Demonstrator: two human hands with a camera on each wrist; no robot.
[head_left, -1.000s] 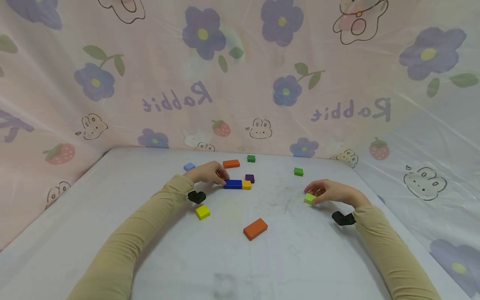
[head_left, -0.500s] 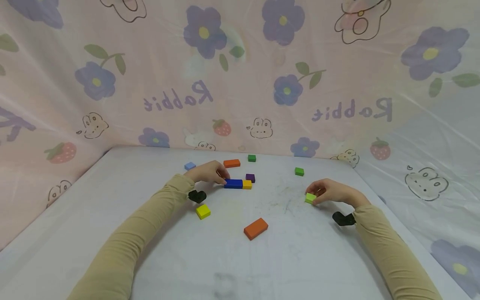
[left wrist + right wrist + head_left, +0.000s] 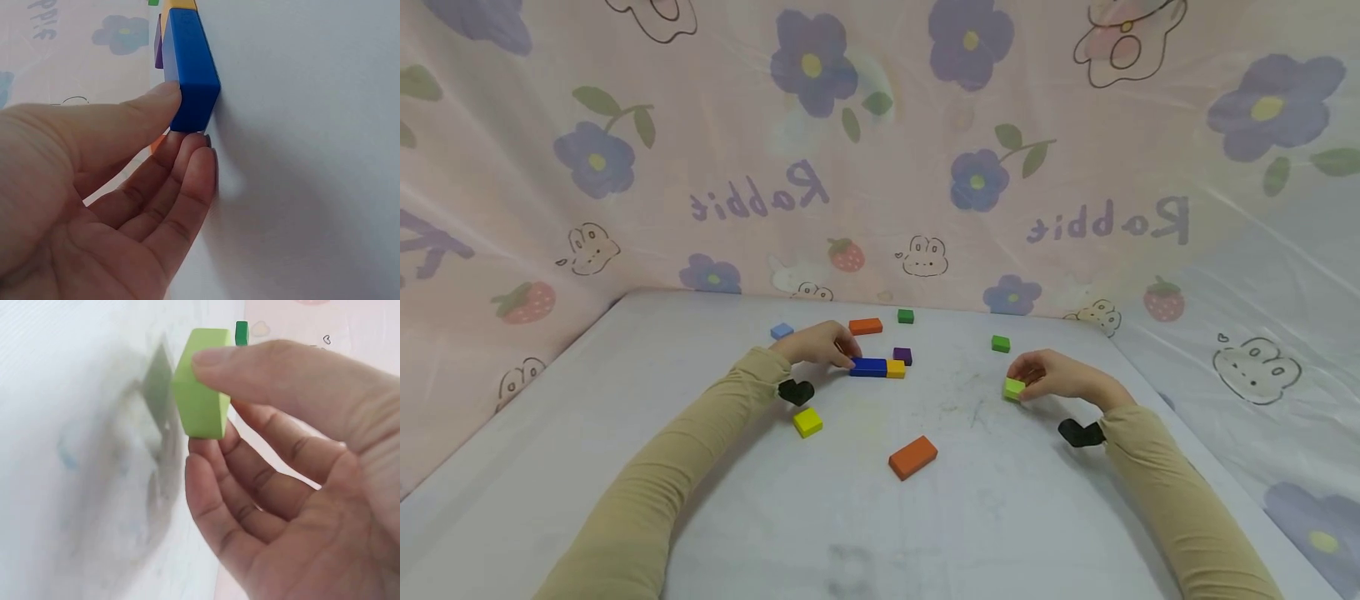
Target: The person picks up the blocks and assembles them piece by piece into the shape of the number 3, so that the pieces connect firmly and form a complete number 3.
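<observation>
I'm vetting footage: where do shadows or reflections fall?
Head: soft shadows beside the left sleeve and right sleeve; left wrist: a broad soft shadow beside the left hand; right wrist: a blurred greenish patch beside the lime block, shadow or reflection unclear.

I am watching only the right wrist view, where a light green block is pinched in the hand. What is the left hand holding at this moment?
Observer: The left hand holds a blue rectangular block by its left end.
Operator: Thank you. On which side of my light green block does it lie?
Observer: To the left of it, as the head view shows.
Operator: And is there something at the other end of the blue one?
Observer: Yes, an orange-yellow block sits in line at its right end, with no gap visible between the two.
</observation>
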